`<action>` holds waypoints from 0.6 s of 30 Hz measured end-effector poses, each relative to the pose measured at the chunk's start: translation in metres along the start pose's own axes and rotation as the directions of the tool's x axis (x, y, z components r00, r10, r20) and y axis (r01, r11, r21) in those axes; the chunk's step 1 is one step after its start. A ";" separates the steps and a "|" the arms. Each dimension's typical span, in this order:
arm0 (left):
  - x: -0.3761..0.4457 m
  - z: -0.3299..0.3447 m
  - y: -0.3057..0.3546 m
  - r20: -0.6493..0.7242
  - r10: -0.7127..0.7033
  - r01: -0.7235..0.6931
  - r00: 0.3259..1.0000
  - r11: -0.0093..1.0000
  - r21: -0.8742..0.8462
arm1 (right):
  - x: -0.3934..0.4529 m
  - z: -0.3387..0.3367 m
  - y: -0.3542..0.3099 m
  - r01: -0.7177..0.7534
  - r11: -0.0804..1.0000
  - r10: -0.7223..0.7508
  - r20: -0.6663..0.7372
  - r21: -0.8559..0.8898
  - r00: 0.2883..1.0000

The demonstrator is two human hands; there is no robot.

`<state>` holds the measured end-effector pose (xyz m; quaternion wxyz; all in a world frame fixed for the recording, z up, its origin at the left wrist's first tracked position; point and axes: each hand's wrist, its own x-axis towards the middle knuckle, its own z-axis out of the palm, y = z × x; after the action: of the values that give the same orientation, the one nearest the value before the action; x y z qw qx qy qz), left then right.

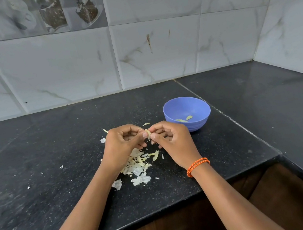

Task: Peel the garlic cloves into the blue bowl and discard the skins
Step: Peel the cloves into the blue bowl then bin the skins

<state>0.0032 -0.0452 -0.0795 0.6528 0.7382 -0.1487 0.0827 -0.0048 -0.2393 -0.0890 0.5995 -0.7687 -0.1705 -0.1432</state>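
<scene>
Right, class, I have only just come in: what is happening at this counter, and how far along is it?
A person is peeling garlic over a black counter. Both hands hold one garlic clove between them: the left hand and the right hand each pinch it at the fingertips. A pile of skins lies on the counter beneath the hands. The blue bowl, to the right, holds a few peeled cloves.
</scene>
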 end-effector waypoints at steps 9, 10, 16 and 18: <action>-0.004 0.005 0.004 -0.011 -0.006 0.006 1.000 1.000 -0.010 | -0.001 0.001 -0.002 0.029 0.999 -0.029 -0.031 -0.016 0.999; -0.004 0.005 0.004 -0.009 -0.009 0.009 1.000 1.000 -0.009 | -0.001 0.001 -0.001 0.035 0.999 -0.036 -0.032 -0.029 0.999; -0.005 0.004 0.008 -0.015 -0.024 0.023 1.000 0.999 -0.037 | -0.002 0.001 -0.001 0.098 0.991 -0.102 -0.030 -0.093 0.994; -0.005 0.003 0.009 -0.018 -0.033 0.032 0.999 0.998 -0.054 | -0.003 0.002 0.000 0.110 0.987 -0.114 -0.030 -0.114 0.993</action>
<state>-0.0048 -0.0487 -0.0732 0.6748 0.7220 -0.1330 0.0750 -0.0073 -0.2377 -0.0905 0.5495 -0.7875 -0.1944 -0.2000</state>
